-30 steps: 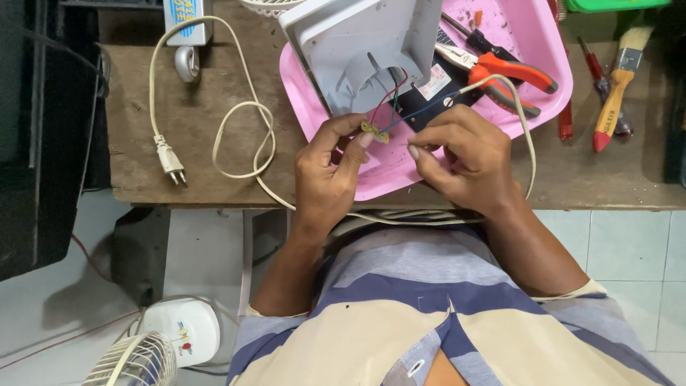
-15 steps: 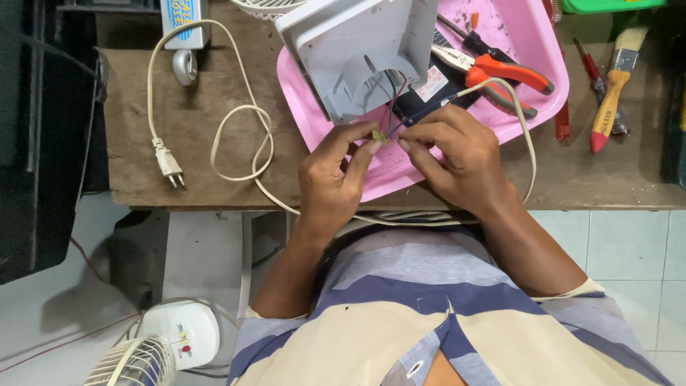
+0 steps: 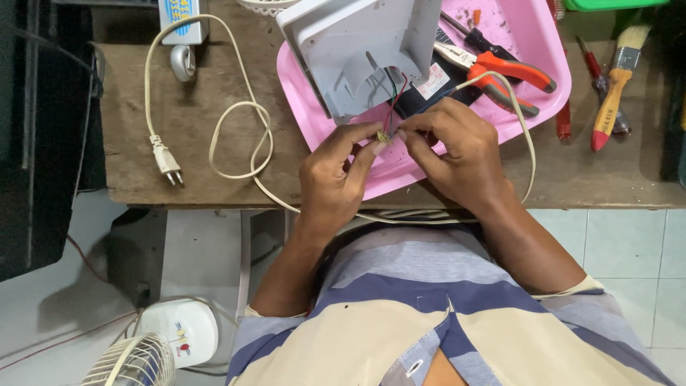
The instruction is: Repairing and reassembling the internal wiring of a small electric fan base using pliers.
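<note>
My left hand point(image 3: 336, 175) and my right hand point(image 3: 457, 146) meet over the near edge of a pink tray point(image 3: 532, 32). Both pinch the bare ends of thin coloured wires point(image 3: 391, 100), fingertips almost touching. The red, green and dark wires run up into a grey plastic housing point(image 3: 357, 50) that stands in the tray. A black component with a white label point(image 3: 429, 80) lies just beyond my right hand.
Orange-handled pliers point(image 3: 511, 75) lie in the tray. A white power cord with a plug point(image 3: 166, 154) loops over the wooden bench point(image 3: 143, 107). A paintbrush point(image 3: 614, 86) and red screwdriver point(image 3: 592, 61) rest at the right. A small white fan point(image 3: 153, 347) stands on the floor.
Both hands have shifted slightly while working the wire ends; the fingers have turned a little around them. The housing and tray stay in place.
</note>
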